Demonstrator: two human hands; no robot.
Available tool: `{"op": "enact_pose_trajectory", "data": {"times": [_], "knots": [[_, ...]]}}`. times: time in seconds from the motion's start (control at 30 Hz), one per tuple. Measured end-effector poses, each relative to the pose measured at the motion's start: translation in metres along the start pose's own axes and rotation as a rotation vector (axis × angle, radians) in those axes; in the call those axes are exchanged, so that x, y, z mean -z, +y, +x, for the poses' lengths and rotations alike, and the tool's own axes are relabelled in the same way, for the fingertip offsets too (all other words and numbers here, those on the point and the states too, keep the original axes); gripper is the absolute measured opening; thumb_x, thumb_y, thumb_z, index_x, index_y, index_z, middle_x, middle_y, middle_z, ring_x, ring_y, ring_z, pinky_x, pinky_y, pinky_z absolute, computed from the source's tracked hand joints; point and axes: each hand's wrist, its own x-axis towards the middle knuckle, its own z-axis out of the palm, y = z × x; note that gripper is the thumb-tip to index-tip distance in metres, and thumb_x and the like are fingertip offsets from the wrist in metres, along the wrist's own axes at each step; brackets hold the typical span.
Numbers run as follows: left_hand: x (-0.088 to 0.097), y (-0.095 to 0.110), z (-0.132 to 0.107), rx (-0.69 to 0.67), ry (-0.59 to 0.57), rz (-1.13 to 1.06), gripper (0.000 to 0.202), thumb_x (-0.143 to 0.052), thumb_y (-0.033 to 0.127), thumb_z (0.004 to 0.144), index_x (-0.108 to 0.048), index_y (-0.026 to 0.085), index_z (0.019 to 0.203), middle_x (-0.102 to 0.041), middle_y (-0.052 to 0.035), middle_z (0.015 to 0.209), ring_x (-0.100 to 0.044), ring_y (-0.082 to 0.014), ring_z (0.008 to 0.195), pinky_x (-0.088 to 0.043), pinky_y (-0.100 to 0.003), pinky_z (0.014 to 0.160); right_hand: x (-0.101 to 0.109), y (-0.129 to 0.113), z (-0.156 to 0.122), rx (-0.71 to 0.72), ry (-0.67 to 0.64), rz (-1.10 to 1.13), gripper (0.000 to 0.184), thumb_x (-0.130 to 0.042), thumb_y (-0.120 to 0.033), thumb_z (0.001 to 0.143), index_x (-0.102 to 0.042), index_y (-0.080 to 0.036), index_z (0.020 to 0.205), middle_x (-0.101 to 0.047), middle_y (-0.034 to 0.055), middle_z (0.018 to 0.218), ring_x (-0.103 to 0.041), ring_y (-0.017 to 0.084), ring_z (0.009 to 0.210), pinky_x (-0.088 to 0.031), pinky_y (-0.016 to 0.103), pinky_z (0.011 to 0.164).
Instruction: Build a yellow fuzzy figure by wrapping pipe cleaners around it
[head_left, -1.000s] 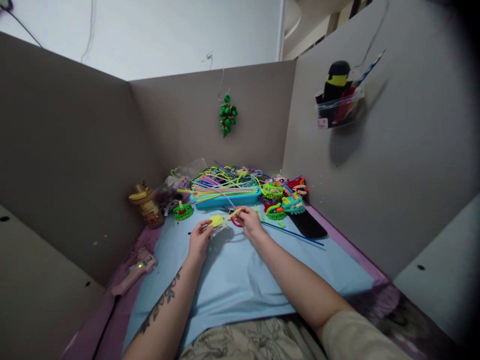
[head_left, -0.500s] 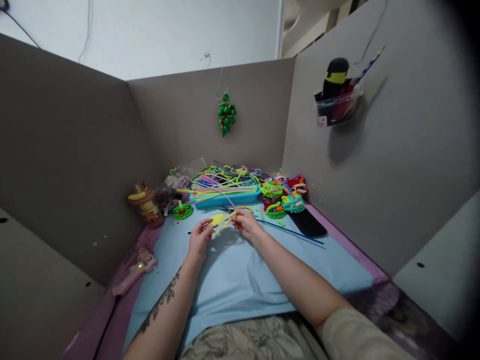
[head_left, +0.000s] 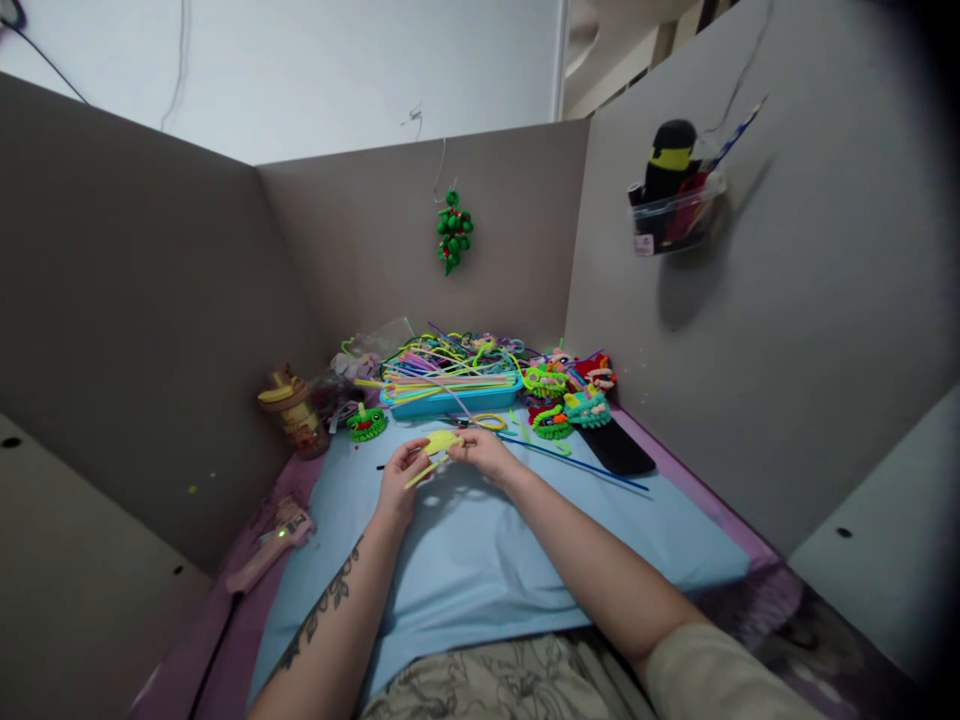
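Note:
Between my two hands, over the light blue cloth (head_left: 480, 560), is a yellow pipe cleaner piece (head_left: 441, 441) with a flat, wound body. My left hand (head_left: 403, 474) pinches its left side. The fingers of my right hand (head_left: 484, 452) close on its right side. One loose yellow end sticks out below, slanting down toward my left hand. Just beyond my hands lie a yellow pipe cleaner loop (head_left: 491, 422) and a tool with dark parts, partly hidden. A long dark blue pipe cleaner (head_left: 577, 462) stretches to the right.
Behind stands a blue tray (head_left: 450, 402) heaped with colourful pipe cleaners. Finished-looking green (head_left: 367, 424) and teal (head_left: 586, 407) figures flank it. A black phone-like slab (head_left: 619, 447) lies right. At left are a pink glue gun (head_left: 274, 545) and a lidded cup (head_left: 296, 410). Grey panels enclose the table.
My right hand has moved slightly left and down, closer to my left hand. The yellow piece has turned, and its loose end now points down to the left.

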Motion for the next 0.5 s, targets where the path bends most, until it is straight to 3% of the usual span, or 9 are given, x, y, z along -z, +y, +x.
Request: {"op": "enact_pose_trajectory", "data": {"times": [0.2, 0.33, 0.43, 0.5], "knots": [[-0.001, -0.004, 0.002, -0.003, -0.079, 0.048, 0.055, -0.08, 0.032, 0.055, -0.061, 0.015, 0.104, -0.068, -0.0068, 0.092, -0.064, -0.016, 0.077, -0.048, -0.024, 0.066, 0.002, 0.014, 0.006, 0.012, 0.101, -0.104, 0.01, -0.065, -0.023, 0.06, -0.058, -0.017, 0.057, -0.059, 0.0007, 0.073, -0.05, 0.013, 0.062, -0.037, 0.024, 0.057], [-0.003, -0.005, 0.0, 0.011, -0.144, 0.077, 0.056, -0.076, 0.037, 0.061, -0.057, 0.017, 0.11, -0.062, -0.0106, 0.112, -0.064, -0.0195, 0.087, -0.049, -0.027, 0.07, 0.005, 0.019, 0.009, 0.09, 0.217, -0.273, 0.005, -0.062, -0.021, 0.062, -0.059, -0.018, 0.059, -0.06, 0.0041, 0.089, -0.055, 0.019, 0.084, -0.042, 0.03, 0.077], [-0.004, -0.008, -0.001, -0.056, -0.083, 0.209, 0.051, -0.073, 0.04, 0.064, -0.055, 0.019, 0.107, -0.059, -0.009, 0.114, -0.065, -0.0158, 0.075, -0.048, -0.025, 0.061, 0.008, 0.021, 0.012, 0.162, 0.341, -0.411, 0.003, -0.062, -0.02, 0.063, -0.061, -0.018, 0.061, -0.057, 0.0068, 0.103, -0.051, 0.022, 0.102, -0.036, 0.035, 0.093], [-0.004, -0.011, 0.0, -0.11, 0.0, 0.335, 0.044, -0.071, 0.041, 0.065, -0.055, 0.018, 0.099, -0.061, -0.005, 0.097, -0.06, -0.0115, 0.061, -0.044, -0.022, 0.051, 0.011, 0.022, 0.013, 0.176, 0.378, -0.453, 0.004, -0.062, -0.021, 0.064, -0.061, -0.018, 0.062, -0.054, 0.0082, 0.107, -0.05, 0.022, 0.105, -0.035, 0.035, 0.096]]}}
